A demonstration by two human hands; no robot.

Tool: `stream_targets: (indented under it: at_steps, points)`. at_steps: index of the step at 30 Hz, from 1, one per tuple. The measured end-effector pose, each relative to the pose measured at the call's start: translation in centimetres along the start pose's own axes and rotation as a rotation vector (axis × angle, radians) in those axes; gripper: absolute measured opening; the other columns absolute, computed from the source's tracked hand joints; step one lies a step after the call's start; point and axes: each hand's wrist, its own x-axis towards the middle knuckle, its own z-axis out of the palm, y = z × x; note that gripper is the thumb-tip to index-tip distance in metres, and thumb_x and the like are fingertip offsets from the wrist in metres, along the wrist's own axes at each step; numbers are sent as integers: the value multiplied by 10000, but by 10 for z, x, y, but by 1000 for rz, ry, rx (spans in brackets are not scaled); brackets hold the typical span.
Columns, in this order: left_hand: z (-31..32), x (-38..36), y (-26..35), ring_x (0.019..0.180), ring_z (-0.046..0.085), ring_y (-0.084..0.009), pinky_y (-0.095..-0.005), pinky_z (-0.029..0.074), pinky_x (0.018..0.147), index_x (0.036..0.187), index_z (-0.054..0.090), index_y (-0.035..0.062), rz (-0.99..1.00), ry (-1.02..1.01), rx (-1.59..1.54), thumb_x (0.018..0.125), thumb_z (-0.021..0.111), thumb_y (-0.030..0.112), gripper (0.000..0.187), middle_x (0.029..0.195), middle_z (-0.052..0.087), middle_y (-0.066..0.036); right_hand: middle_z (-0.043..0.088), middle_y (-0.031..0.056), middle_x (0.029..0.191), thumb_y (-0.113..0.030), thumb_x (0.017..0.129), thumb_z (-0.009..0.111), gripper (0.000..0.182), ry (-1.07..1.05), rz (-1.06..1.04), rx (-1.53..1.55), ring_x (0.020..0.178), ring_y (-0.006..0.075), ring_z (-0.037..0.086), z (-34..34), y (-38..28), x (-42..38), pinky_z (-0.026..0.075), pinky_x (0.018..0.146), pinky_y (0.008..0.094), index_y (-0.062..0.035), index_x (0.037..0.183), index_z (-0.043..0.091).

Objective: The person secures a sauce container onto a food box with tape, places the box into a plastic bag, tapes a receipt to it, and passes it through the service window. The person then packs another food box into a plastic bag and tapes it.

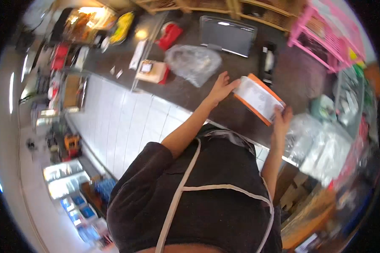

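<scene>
An orange-edged packet with a white printed face [259, 98] is tilted above the dark counter [240, 119]. At its upper left corner is my left hand [223, 87], thumb against the edge and the other fingers raised. My right hand [282, 118] grips the lower right end, with the thumb over the white face. Beyond my left hand lies a crumpled clear plastic bag [193, 62]. A dark flat screen [229, 36] stands behind the packet, and a narrow black tray [267, 63] is just past the packet's far edge.
A pink rack [314, 40] stands at the back right. Clear plastic bags [325, 147] lie right of my right hand, near a grey-green bin [349, 99]. A red tape dispenser [169, 36] and a light wooden box [153, 71] are on the left part of the counter.
</scene>
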Motion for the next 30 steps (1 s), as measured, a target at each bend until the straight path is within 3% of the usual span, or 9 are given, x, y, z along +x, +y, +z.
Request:
stream_targets:
  at_steps: [1, 4, 8, 12, 16, 18, 23, 26, 30]
  points:
    - [-15, -9, -6, 1262, 431, -281, -381, 354, 1037, 1396, 300, -21, 89, 160, 0, 818, 699, 397, 818, 1365, 421, -240, 473, 148, 1320, -148, 878, 631, 562, 1, -53, 43, 1249, 216, 419, 6, -20, -7, 331, 1035, 349, -2, 1352, 367]
    - [-93, -34, -30, 1031, 591, -211, -313, 454, 879, 1304, 453, 3, 244, 393, 70, 860, 649, 354, 599, 1153, 613, -126, 482, 149, 1318, -94, 890, 604, 503, -114, -207, 80, 1248, 209, 423, 25, -94, -18, 337, 1033, 348, -10, 1340, 395]
    - [-204, -79, -49, 859, 624, -141, -289, 481, 687, 1095, 568, 60, 239, 761, -212, 861, 629, 322, 356, 1015, 651, -56, 556, 110, 1222, -95, 894, 605, 418, -557, -360, 12, 1114, 185, 522, 71, -120, -31, 425, 948, 328, -25, 1282, 465]
    - [-333, -62, -43, 811, 596, -105, -285, 458, 662, 1004, 615, 64, 179, 1021, -217, 811, 662, 454, 438, 984, 643, -48, 587, 78, 1141, -204, 886, 631, 406, -919, 150, 177, 1035, 175, 548, 176, -85, -71, 474, 863, 330, -49, 1237, 501]
    - [-445, 3, -47, 844, 588, -130, -315, 453, 691, 1047, 617, 37, 181, 1017, 35, 800, 652, 515, 539, 978, 640, -53, 375, 148, 1380, -476, 822, 650, 659, -1163, 619, 46, 1260, 284, 388, 334, -27, -110, 390, 962, 509, -53, 1280, 436]
    - [-478, 31, -46, 1066, 573, -252, -312, 419, 926, 1258, 533, -20, -10, 764, 302, 815, 623, 546, 725, 1128, 627, -154, 267, 183, 1446, -580, 764, 656, 839, -1171, 548, -64, 1339, 347, 263, 414, 0, -121, 284, 1010, 606, -47, 1333, 345]
    - [-490, 56, -75, 1045, 567, -259, -415, 427, 870, 1262, 552, 41, -274, 426, -3, 781, 588, 647, 774, 1120, 624, -125, 116, 199, 1513, -789, 542, 669, 1382, -644, 635, -57, 1358, 462, 165, 535, 83, -119, 132, 998, 720, -89, 1471, -75]
    - [-482, 40, -69, 969, 579, -208, -385, 438, 794, 1248, 563, 77, -275, 332, -56, 786, 593, 633, 724, 1060, 629, -82, 147, 171, 1510, -702, 569, 725, 1312, -412, 601, -214, 1350, 387, 249, 547, 68, -131, 242, 985, 685, -68, 1471, 15]
    - [-474, 1, -53, 933, 598, -183, -352, 460, 770, 1248, 565, 86, -188, 361, -77, 807, 591, 598, 676, 1056, 630, -68, 264, 165, 1459, -612, 637, 732, 1108, -424, 625, -227, 1308, 369, 323, 537, 48, -141, 303, 957, 651, -63, 1421, 173]
